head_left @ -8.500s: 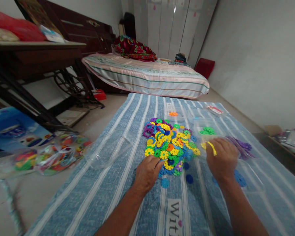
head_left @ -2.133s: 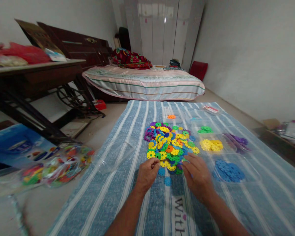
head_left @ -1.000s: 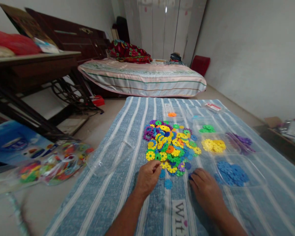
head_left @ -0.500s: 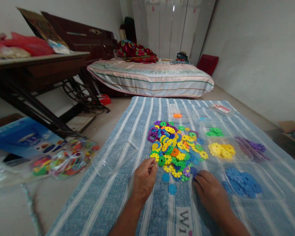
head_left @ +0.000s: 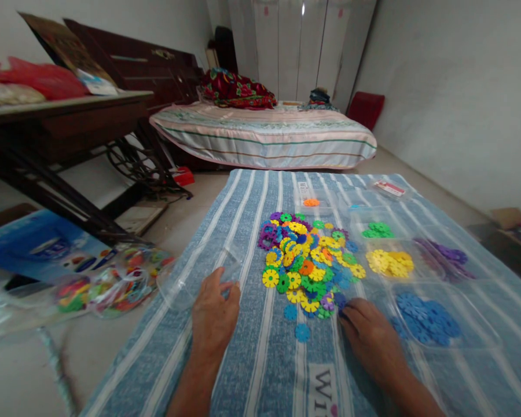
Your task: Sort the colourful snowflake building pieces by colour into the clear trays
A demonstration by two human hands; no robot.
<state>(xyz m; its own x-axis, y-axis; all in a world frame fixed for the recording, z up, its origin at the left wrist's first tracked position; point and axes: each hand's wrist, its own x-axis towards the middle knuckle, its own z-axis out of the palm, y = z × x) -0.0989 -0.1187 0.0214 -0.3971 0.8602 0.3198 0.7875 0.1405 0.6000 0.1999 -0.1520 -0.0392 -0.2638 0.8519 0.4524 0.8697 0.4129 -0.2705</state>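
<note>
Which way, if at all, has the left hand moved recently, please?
Yes: the left hand went left, from the pile to the clear tray.

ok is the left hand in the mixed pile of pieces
No, the left hand lies at the clear plastic tray, left of the mixed pile and apart from it.

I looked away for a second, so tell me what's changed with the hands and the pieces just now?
The left hand moved left, off the near edge of the mixed pile, to the rim of the clear container. The right hand stayed at the pile's near right edge, fingertips by a blue piece. The pile itself looks unchanged.
</note>
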